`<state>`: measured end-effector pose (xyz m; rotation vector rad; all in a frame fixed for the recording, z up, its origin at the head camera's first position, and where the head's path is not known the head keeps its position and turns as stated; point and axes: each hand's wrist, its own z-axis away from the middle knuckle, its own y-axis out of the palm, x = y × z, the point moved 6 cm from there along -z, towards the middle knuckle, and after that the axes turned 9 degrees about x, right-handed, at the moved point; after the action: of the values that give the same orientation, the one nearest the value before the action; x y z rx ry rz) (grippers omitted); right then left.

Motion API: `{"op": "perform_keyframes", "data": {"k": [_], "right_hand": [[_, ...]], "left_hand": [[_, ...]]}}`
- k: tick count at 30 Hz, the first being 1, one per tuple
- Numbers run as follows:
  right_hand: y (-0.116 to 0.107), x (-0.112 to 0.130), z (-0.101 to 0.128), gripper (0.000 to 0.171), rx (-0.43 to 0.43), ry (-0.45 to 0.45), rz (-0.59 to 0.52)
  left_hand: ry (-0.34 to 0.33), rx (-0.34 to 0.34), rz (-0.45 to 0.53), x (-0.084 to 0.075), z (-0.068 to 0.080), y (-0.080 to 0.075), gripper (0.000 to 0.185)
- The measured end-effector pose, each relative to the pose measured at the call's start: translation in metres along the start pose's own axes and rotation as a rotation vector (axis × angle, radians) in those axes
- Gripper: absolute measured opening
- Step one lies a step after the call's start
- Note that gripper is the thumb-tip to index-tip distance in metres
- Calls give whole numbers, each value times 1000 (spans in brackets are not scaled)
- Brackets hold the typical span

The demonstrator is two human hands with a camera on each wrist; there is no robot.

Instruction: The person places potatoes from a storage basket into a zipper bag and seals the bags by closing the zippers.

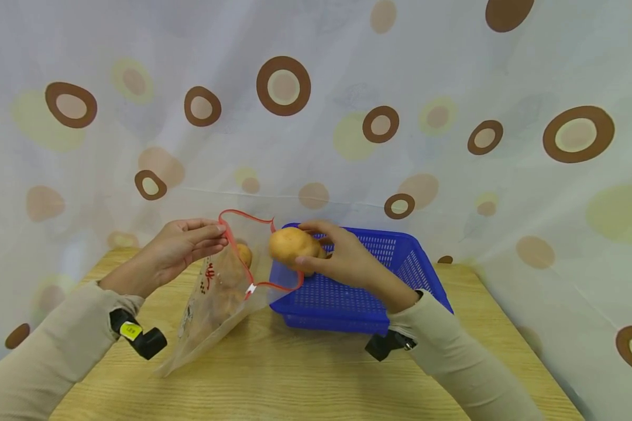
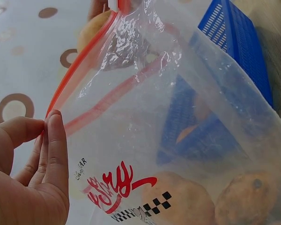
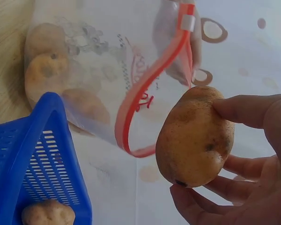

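Left hand (image 1: 181,245) pinching open zip bag (image 1: 218,292) rim, right hand (image 1: 347,257) holding potato (image 1: 292,245) at its mouth, blue basket (image 1: 400,263) behind

Soft, even daylight fills the scene, bright through the circle-printed curtain (image 1: 347,117) behind the wooden table (image 1: 305,374). Shadows are faint, pooling only under the blue basket (image 1: 347,304). The head view bows at its edges, stretching the curtain's circles. In the left wrist view, glare streaks the creased zip-lock bag (image 2: 145,56). The right wrist view is washed out, its background hazy, while the potato (image 3: 194,136) stays sharp.
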<state>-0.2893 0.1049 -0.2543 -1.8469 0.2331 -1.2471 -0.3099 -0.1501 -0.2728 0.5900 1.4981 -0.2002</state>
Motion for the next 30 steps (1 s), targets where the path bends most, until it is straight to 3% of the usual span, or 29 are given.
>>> {"op": "perform_keyframes", "data": {"k": [9, 17, 30], "right_hand": [[19, 22, -6, 56, -23, -44, 133], [30, 29, -14, 55, 8, -59, 198], [40, 30, -20, 51, 45, -56, 178]], "left_hand": [[-2, -1, 16, -2, -1, -2, 5], [-5, 2, 9, -3, -3, -2, 5], [-11, 2, 1, 1, -2, -3, 6]]}}
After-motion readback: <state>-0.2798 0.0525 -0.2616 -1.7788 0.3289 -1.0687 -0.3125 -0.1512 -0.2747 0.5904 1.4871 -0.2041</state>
